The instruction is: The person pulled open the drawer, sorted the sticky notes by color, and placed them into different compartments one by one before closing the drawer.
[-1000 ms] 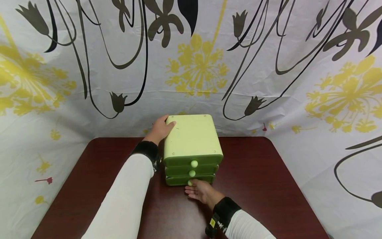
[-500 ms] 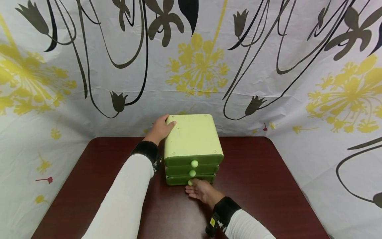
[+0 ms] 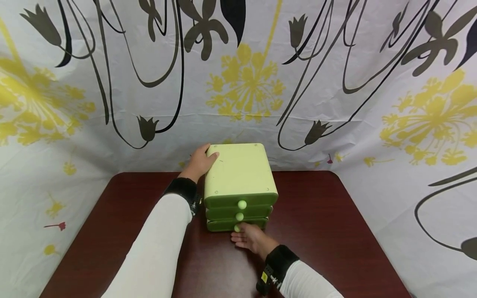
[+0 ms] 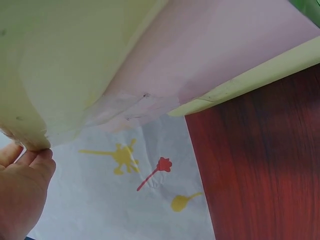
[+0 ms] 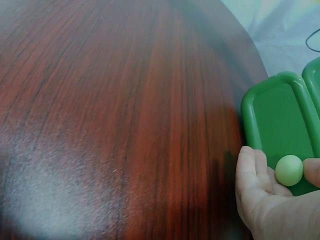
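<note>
Bracing a small light-green plastic three-drawer chest [image 3: 240, 174] at the middle of the far edge of the dark red-brown wooden table [image 3: 328, 231].

The left hand [image 3: 199, 161] grips the chest's rear left top corner, thumb on the lid. The right hand [image 3: 251, 238] cups under the round pale-green knob [image 5: 289, 170] of the bottom dark-green drawer [image 3: 223, 224], fingers on either side of it; a firm pinch cannot be confirmed. Count: one chest, three drawers, three knobs, all drawers flush. Judged: opening not yet begun; the pull remains. A flower-printed white cloth [image 3: 112, 82] hangs behind.
</note>
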A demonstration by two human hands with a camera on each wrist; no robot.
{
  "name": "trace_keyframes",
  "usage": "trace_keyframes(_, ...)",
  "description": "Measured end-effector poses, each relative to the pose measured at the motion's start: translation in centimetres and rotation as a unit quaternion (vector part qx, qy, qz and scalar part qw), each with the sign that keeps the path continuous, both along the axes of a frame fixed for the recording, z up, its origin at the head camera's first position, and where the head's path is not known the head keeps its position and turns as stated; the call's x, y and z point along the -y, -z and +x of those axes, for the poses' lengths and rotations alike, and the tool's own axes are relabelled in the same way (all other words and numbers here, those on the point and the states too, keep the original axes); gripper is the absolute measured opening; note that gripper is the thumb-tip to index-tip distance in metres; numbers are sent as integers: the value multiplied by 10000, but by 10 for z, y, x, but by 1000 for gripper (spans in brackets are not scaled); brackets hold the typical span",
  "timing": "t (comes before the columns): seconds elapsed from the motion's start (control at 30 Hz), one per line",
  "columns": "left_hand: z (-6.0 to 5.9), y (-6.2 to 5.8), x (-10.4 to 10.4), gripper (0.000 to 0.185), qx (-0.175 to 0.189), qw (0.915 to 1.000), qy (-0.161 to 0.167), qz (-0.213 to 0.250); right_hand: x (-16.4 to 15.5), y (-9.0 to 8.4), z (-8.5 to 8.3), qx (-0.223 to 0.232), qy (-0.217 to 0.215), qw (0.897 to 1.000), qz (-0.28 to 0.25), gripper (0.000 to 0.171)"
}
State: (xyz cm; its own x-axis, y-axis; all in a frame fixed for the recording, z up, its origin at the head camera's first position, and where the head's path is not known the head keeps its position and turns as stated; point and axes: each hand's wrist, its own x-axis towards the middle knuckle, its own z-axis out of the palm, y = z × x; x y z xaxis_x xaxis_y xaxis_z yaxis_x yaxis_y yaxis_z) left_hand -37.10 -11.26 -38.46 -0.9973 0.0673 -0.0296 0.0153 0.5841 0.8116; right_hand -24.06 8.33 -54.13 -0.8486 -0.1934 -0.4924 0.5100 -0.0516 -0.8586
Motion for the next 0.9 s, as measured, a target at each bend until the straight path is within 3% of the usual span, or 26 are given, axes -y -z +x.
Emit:
trace_keyframes(0.23, -2, 2, 0, 65, -74, 10000, 2, -18, -10, 1, 7, -185, -441, 9988, 95, 48)
trace_keyframes(0.5, -1, 0, 2, 67, 47, 9997, 208, 151, -50, 0, 26, -434, -1025, 9932, 328, 47)
trace_keyframes(0.9, -2, -5, 2, 68, 95, 9995, 277, -155, -113, -3, 58, -514, -1162, 9889, 770, 51)
